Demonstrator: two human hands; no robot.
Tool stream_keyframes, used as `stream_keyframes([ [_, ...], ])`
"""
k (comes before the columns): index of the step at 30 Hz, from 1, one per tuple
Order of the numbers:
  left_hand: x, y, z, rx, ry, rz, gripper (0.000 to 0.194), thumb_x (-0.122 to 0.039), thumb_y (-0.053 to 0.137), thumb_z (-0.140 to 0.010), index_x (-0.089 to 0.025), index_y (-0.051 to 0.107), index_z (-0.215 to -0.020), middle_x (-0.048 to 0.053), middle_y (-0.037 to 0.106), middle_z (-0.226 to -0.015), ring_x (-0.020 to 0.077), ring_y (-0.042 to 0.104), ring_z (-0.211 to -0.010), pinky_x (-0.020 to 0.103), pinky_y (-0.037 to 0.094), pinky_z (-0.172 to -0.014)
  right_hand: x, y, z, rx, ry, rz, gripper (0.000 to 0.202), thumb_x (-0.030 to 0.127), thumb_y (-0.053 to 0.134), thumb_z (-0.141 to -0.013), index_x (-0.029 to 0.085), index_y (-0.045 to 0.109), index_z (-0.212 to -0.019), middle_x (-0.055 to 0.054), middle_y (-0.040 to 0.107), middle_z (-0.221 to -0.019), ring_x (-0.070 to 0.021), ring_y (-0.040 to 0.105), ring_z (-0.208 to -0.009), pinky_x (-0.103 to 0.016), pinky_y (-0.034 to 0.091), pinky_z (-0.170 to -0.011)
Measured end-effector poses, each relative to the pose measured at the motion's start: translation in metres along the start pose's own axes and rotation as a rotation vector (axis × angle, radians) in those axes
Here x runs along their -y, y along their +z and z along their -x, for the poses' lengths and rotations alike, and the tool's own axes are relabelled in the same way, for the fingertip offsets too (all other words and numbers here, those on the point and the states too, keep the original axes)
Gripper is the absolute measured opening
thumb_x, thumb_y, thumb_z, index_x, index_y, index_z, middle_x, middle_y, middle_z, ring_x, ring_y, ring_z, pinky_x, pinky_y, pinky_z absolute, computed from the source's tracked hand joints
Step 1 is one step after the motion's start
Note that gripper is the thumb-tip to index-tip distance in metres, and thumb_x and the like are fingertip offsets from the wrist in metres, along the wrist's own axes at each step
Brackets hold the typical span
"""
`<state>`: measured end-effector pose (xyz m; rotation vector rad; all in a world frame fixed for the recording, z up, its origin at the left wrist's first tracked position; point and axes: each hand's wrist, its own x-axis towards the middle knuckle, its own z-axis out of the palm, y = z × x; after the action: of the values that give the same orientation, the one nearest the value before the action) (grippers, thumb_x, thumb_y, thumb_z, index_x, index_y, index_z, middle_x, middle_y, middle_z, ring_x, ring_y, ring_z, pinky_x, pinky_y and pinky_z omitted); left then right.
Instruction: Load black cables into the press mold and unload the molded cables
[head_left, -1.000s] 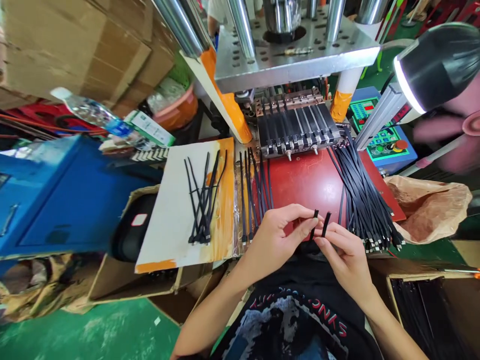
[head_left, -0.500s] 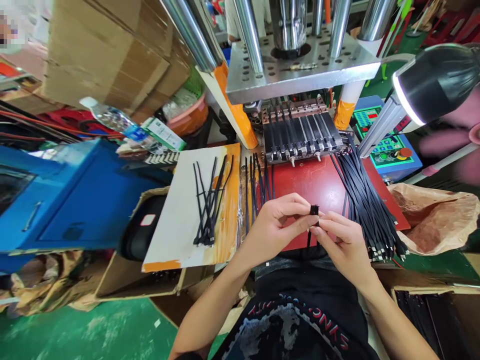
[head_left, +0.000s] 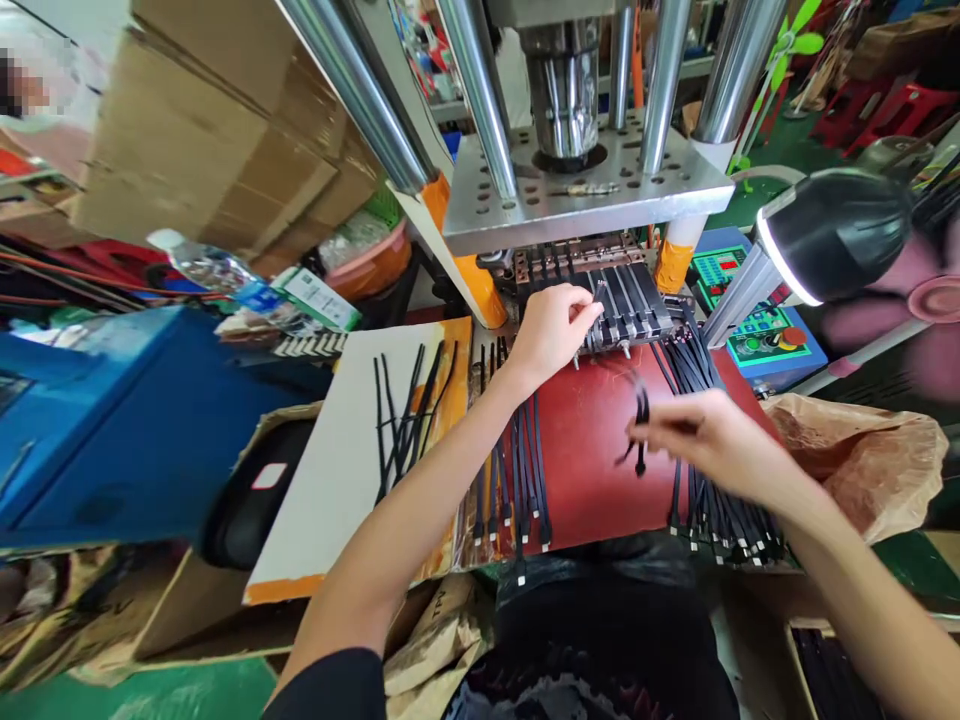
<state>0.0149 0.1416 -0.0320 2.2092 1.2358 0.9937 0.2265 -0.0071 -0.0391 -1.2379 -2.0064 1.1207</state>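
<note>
My left hand (head_left: pixel 559 328) is over the left part of the black mould block (head_left: pixel 626 300) under the press. Its thumb and fingers are pinched together, and a small metal tip shows by them; whether it belongs to the mould or a held part I cannot make out. Above the red board my right hand (head_left: pixel 694 435), smeared by motion, grips a looped black cable (head_left: pixel 641 425) between thumb and fingers. Several black flat cables lie in slots across the mould. Black cables with metal plugs lie left (head_left: pixel 536 470) and right (head_left: pixel 709 500) on the red board (head_left: pixel 592 430).
The press's steel plate (head_left: pixel 585 200) hangs above the mould between thick steel posts. A black lamp (head_left: pixel 840 235) and a control box (head_left: pixel 757 310) stand at the right. More cables (head_left: pixel 405 420) lie on a white board (head_left: pixel 322 470). A brown paper bag (head_left: pixel 862 460) sits right.
My hands have parted from their shared hold on a small black piece. The left has moved forward to the mould; the right has drawn right with a cable. The view has shifted slightly.
</note>
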Motion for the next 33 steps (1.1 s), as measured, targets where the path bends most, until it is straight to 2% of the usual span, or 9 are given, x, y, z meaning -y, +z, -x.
stream_keyframes([
  [3,0.016,0.012,-0.029,-0.048,-0.110,-0.038,0.024,-0.016,0.066,-0.096,-0.016,0.066,-0.072,0.002,0.067,-0.069,0.0125,0.061,-0.062,0.027,0.048,-0.068,-0.006,-0.053,-0.062,-0.108,-0.089,0.034,0.052,0.059,0.067,-0.097,0.019,0.064,-0.065,0.002,0.059,-0.060,-0.0112,0.052,-0.057,-0.025,0.037,-0.056],
  [6,0.018,0.010,-0.028,-0.143,-0.248,0.125,0.018,-0.018,0.060,-0.101,-0.011,0.068,-0.115,0.011,0.076,-0.102,0.0129,0.071,-0.070,0.026,0.056,-0.067,-0.017,-0.072,-0.124,-0.114,-0.132,-0.014,0.051,0.060,0.070,-0.093,0.017,0.065,-0.065,0.001,0.062,-0.058,-0.0104,0.057,-0.055,-0.023,0.040,-0.055],
  [8,0.014,0.002,-0.010,-0.135,-0.124,0.180,0.034,-0.022,0.057,-0.104,-0.012,0.059,-0.136,0.016,0.074,-0.123,0.0161,0.077,-0.088,0.029,0.062,-0.077,-0.026,-0.073,-0.155,-0.090,-0.139,-0.085,0.052,0.061,0.074,-0.088,0.017,0.064,-0.063,0.002,0.061,-0.056,-0.0096,0.057,-0.052,-0.022,0.042,-0.052],
  [11,0.010,-0.011,0.023,0.009,0.269,-0.021,0.034,-0.024,0.056,-0.105,-0.015,0.064,-0.137,0.016,0.069,-0.141,0.0233,0.069,-0.128,0.043,0.057,-0.109,-0.037,-0.072,-0.184,-0.033,-0.136,-0.126,0.053,0.064,0.076,-0.084,0.017,0.065,-0.063,0.003,0.060,-0.054,-0.0088,0.055,-0.049,-0.020,0.040,-0.046],
  [16,0.015,-0.014,0.040,0.252,0.481,-0.333,0.040,-0.022,0.060,-0.103,-0.015,0.062,-0.142,0.018,0.063,-0.152,0.0289,0.055,-0.147,0.052,0.046,-0.122,-0.047,-0.071,-0.194,-0.044,-0.162,-0.001,0.047,0.058,0.073,-0.089,0.016,0.071,-0.069,0.004,0.061,-0.053,-0.0055,0.046,-0.039,-0.018,0.032,-0.041],
  [20,0.013,-0.004,0.034,0.220,0.451,-0.431,0.037,-0.018,0.057,-0.103,-0.013,0.064,-0.139,0.020,0.064,-0.151,0.0314,0.057,-0.145,0.054,0.047,-0.121,-0.049,-0.065,-0.187,-0.193,-0.194,0.010,0.042,0.050,0.071,-0.094,0.015,0.069,-0.071,0.004,0.058,-0.052,-0.0064,0.048,-0.040,-0.019,0.033,-0.042],
  [26,0.000,0.011,0.043,0.201,0.398,-0.620,0.051,-0.037,0.060,-0.104,-0.011,0.061,-0.148,0.025,0.058,-0.155,0.0379,0.055,-0.145,0.057,0.042,-0.122,-0.057,-0.066,-0.181,-0.193,-0.177,-0.168,0.037,0.050,0.080,-0.083,0.016,0.066,-0.077,0.000,0.067,-0.071,-0.0089,0.054,-0.051,-0.021,0.040,-0.046],
  [29,-0.008,0.019,0.047,0.209,0.362,-0.765,0.054,-0.039,0.054,-0.107,-0.011,0.056,-0.153,0.024,0.055,-0.158,0.0363,0.051,-0.148,0.054,0.039,-0.125,-0.058,-0.066,-0.188,-0.221,-0.165,-0.087,0.029,0.041,0.080,-0.083,0.016,0.066,-0.074,-0.001,0.069,-0.071,-0.0104,0.056,-0.053,-0.023,0.044,-0.051],
  [33,-0.020,0.030,0.051,0.213,0.281,-0.894,0.062,-0.043,0.050,-0.107,-0.006,0.049,-0.157,0.028,0.047,-0.163,0.0394,0.044,-0.154,0.056,0.036,-0.126,-0.050,-0.062,-0.178,-0.407,-0.148,0.139,0.018,0.027,0.073,-0.090,0.013,0.077,-0.100,-0.005,0.073,-0.083,-0.0162,0.064,-0.065,-0.029,0.051,-0.066],
])
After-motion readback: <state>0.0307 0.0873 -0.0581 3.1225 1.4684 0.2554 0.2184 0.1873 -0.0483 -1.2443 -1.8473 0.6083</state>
